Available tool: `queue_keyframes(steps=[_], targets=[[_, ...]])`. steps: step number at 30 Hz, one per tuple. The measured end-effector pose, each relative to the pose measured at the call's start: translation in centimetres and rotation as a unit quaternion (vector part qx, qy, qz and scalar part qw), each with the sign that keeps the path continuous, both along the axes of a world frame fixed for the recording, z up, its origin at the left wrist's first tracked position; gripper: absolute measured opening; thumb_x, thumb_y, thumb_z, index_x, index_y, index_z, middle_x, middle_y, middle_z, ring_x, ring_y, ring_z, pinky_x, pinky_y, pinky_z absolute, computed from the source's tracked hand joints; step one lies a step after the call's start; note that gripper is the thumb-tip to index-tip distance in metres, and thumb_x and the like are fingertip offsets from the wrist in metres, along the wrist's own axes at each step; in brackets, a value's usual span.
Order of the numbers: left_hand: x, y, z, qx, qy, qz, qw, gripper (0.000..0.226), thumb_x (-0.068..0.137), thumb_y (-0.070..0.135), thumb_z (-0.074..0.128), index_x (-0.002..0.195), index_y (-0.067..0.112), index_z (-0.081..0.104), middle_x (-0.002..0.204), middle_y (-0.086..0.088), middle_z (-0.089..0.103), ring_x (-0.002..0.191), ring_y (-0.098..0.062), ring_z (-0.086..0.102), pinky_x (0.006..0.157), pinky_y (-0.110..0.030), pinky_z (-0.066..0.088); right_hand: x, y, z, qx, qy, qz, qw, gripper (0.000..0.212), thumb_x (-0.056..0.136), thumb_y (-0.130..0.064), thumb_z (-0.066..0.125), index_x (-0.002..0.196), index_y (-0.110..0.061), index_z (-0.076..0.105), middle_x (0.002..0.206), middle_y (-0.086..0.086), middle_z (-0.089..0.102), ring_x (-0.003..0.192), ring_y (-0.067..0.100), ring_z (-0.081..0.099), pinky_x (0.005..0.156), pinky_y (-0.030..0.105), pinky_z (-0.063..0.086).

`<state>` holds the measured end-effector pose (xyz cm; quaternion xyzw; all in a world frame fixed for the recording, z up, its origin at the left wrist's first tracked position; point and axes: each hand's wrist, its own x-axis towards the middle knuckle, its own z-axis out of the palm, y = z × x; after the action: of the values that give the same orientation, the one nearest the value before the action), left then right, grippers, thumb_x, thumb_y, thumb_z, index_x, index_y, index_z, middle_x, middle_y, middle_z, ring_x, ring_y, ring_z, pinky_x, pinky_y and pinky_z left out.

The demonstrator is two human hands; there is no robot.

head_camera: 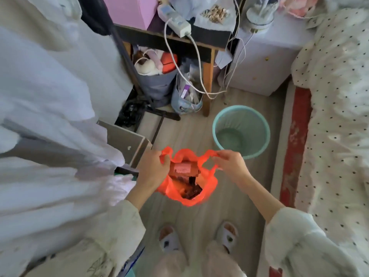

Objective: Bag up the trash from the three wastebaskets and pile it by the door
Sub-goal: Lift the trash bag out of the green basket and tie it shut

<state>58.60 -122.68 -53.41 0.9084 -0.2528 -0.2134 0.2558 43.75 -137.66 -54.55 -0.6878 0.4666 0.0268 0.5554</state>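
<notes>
An orange plastic bag hangs in the air above the wooden floor, its mouth open, with a brown box and dark trash inside. My left hand grips the bag's left handle. My right hand pinches the right handle and holds it out to the side. Just beyond the bag stands a teal wastebasket, upright on the floor with nothing visible inside it.
A bed with a dotted cover runs along the right. White hanging fabric fills the left. Ahead is a wooden table with a power strip, dangling cables, and a grey bin and bags beneath it. My slippered feet are below.
</notes>
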Motion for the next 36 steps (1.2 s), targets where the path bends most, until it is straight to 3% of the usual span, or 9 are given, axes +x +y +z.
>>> queue_keyframes(steps=[3,6,11,16,20,23,28,31,36], targets=[[-0.2,0.4,-6.5,-0.017,0.0,-0.012,1.0,0.027,0.081,0.02,0.051,0.061,0.003,0.058,0.066,-0.016,0.057,0.069,-0.03,0.055,0.071,-0.041,0.041,0.0,0.2,-6.4,0.011,-0.002,0.031,0.999,0.023,0.086,-0.022,0.054,0.102,-0.012,0.067,0.094,0.004,0.062,0.088,0.018,0.056,0.087,0.035,0.047],[-0.8,0.2,-12.6,-0.049,0.058,0.039,0.996,0.026,0.087,0.015,0.052,0.093,-0.008,0.062,0.129,-0.019,0.052,0.122,-0.024,0.046,0.098,-0.026,0.03,-0.1,0.6,-12.3,0.007,-0.049,0.01,0.999,0.026,0.073,-0.031,0.055,0.088,-0.011,0.064,0.088,0.013,0.063,0.085,0.02,0.057,0.088,0.042,0.048],[-1.0,-0.7,-20.0,-0.222,0.194,0.075,0.953,0.02,0.086,0.006,0.054,0.104,-0.001,0.06,0.13,-0.002,0.052,0.11,-0.005,0.049,0.091,-0.015,0.038,0.4,-0.7,-19.7,0.027,-0.16,-0.053,0.985,0.019,0.078,-0.021,0.055,0.082,-0.003,0.059,0.081,0.014,0.055,0.079,0.023,0.049,0.08,0.041,0.042],[-0.2,-2.3,-25.2,-0.28,0.125,-0.039,0.951,0.02,0.077,0.03,0.057,0.093,0.019,0.054,0.083,0.009,0.054,0.078,0.002,0.051,0.076,-0.013,0.039,1.9,-3.3,-25.4,-0.028,-0.265,-0.069,0.961,0.016,0.089,-0.012,0.054,0.078,-0.023,0.057,0.082,0.009,0.063,0.081,0.02,0.056,0.083,0.038,0.045],[1.3,-4.2,-29.9,-0.314,0.035,-0.071,0.946,0.053,0.077,0.027,0.065,0.121,0.016,0.039,0.114,-0.002,0.053,0.107,-0.01,0.052,0.098,-0.02,0.038,3.7,-4.8,-29.2,-0.097,-0.31,-0.063,0.944,0.018,0.076,-0.029,0.066,0.077,-0.026,0.048,0.097,0.021,0.066,0.086,0.018,0.058,0.086,0.039,0.047],[1.3,-4.0,-33.5,-0.367,0.001,-0.061,0.928,0.07,0.074,0.023,0.072,0.126,0.016,0.026,0.133,0.003,0.036,0.113,0.007,0.046,0.096,-0.005,0.034,3.5,-4.7,-31.9,-0.152,-0.328,-0.033,0.932,0.041,0.07,-0.03,0.075,0.095,-0.027,0.043,0.106,-0.004,0.058,0.102,0.007,0.053,0.094,0.026,0.039],[2.5,-2.9,-38.7,-0.36,0.02,-0.069,0.93,0.104,0.056,0.048,0.074,0.136,0.028,0.01,0.155,0.003,0.005,0.141,-0.003,0.013,0.114,-0.018,0.016,2.6,-2.8,-36.9,-0.273,-0.227,0.114,0.928,0.121,0.058,-0.054,0.074,0.148,-0.016,0.003,0.158,0.001,0.01,0.146,0.01,0.006,0.12,0.035,0.01],[2.8,-2.7,-39.1,-0.307,0.099,-0.119,0.939,0.118,0.053,0.044,0.079,0.142,0.031,0.003,0.152,0.008,0.019,0.138,0.003,0.018,0.116,-0.022,0.018,3.3,-1.7,-38.2,-0.338,-0.128,0.172,0.916,0.124,0.062,-0.054,0.074,0.147,-0.01,-0.005,0.158,0.002,-0.002,0.146,0.017,-0.005,0.119,0.046,0.004],[1.8,-0.7,-41.8,-0.221,0.117,-0.125,0.96,0.076,0.059,0.034,0.08,0.122,0.029,0.039,0.123,0.015,0.051,0.118,-0.002,0.047,0.099,-0.015,0.041,2.6,0.9,-40.2,-0.377,-0.051,0.255,0.889,0.126,0.056,-0.077,0.057,0.148,-0.016,-0.003,0.159,-0.003,-0.004,0.145,0.015,-0.012,0.118,0.045,-0.006]])
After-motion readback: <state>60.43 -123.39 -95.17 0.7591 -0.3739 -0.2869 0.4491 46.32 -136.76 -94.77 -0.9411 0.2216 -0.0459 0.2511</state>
